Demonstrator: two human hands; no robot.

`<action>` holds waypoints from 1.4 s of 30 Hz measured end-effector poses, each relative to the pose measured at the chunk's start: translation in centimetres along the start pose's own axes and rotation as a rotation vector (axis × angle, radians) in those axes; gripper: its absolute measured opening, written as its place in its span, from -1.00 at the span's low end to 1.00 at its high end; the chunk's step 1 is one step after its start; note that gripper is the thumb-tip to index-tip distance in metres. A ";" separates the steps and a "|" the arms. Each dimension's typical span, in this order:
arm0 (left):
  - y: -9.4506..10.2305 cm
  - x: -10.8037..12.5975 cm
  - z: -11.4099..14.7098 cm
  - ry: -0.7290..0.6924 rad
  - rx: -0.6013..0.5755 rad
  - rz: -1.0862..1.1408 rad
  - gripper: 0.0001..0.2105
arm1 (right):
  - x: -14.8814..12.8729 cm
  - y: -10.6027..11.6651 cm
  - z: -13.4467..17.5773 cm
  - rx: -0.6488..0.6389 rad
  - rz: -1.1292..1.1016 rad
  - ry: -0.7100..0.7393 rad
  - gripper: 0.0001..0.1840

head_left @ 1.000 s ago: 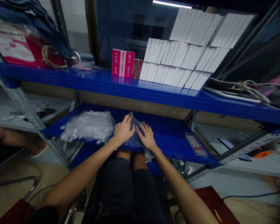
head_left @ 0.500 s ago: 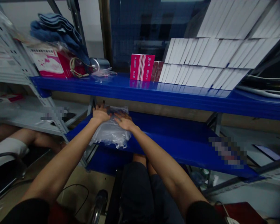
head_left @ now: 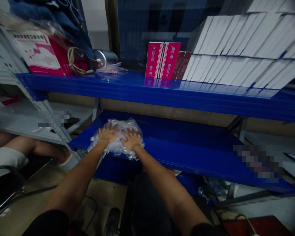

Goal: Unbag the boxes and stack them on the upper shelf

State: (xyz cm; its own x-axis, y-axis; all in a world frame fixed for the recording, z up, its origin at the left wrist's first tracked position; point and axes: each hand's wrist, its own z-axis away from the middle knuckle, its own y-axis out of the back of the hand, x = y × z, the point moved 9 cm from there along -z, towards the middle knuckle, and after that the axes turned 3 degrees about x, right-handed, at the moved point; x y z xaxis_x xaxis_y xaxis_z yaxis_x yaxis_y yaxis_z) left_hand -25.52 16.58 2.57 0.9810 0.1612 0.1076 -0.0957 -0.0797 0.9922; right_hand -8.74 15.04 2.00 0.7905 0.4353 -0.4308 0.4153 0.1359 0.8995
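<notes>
A crinkled heap of clear plastic bags (head_left: 124,147) lies at the left end of the lower blue shelf (head_left: 177,141), its front edge reaching the shelf's rim. My left hand (head_left: 108,133) rests flat on the left part of the plastic with fingers spread. Beside it, my right hand (head_left: 131,139) presses flat on the right part, fingers also spread and pointing away from me. A narrow gap separates the two hands. Neither hand grips anything. Whether the heap is one bag or several stacked cannot be told.
Above runs a blue upper shelf (head_left: 127,87) carrying red boxes (head_left: 163,60), rows of white boxes (head_left: 226,68), a red-and-white carton (head_left: 41,55) and a silver cylinder (head_left: 105,58). At left, a seated person's leg (head_left: 31,147) shows beside the metal post (head_left: 48,108).
Both hands have come nearer to me and spread out flat over the plastic. The plastic looks wider and flatter. The view has shifted, so the shelf boxes appear larger.
</notes>
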 end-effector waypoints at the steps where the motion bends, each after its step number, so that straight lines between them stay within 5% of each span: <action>1: -0.1 0.0 0.0 -0.001 -0.023 0.006 -0.35 | 0.2 0.2 -0.2 0.015 -0.070 -0.013 -0.25; 4: 1.1 0.2 -0.1 -0.003 -0.051 0.009 -0.36 | 1.5 2.6 -0.6 0.126 -0.382 -0.074 -0.33; 8: 6.3 3.1 0.4 -0.093 0.126 -0.041 -0.45 | 4.8 7.8 0.9 0.287 -0.538 -0.098 -0.32; 12: 12.1 10.4 3.1 -0.236 0.412 0.084 -0.51 | 10.2 12.2 4.5 0.432 -0.564 -0.181 -0.31; 14: 13.2 15.6 5.4 -0.362 0.482 0.203 -0.52 | 12.8 13.4 6.5 0.453 -0.488 -0.235 -0.32; 16: 12.5 21.1 7.6 -0.498 0.461 0.298 -0.54 | 15.0 14.4 8.5 0.448 -0.405 -0.266 -0.35; 19: 8.7 27.7 10.1 -0.582 0.330 0.348 -0.55 | 18.1 15.9 12.4 0.429 -0.265 -0.289 -0.45; 23: 2.6 32.1 11.4 -0.510 0.153 0.309 -0.52 | 22.7 18.1 18.9 0.411 -0.054 -0.333 -0.51; 28: -1.3 33.2 12.7 -0.463 0.135 0.238 -0.52 | 27.0 18.3 24.6 0.332 0.219 -0.364 -0.48; 42: -1.4 32.6 13.4 -0.451 0.256 0.285 -0.60 | 29.5 15.9 25.4 0.300 0.256 -0.390 -0.44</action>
State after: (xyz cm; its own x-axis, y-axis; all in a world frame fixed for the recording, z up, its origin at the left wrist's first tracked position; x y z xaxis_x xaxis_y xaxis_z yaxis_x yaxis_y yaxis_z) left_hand 8.89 8.77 3.85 0.9026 -0.3312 0.2751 -0.3776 -0.3020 0.8753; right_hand 32.60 7.44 1.74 0.9675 0.0513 -0.2475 0.2527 -0.2151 0.9433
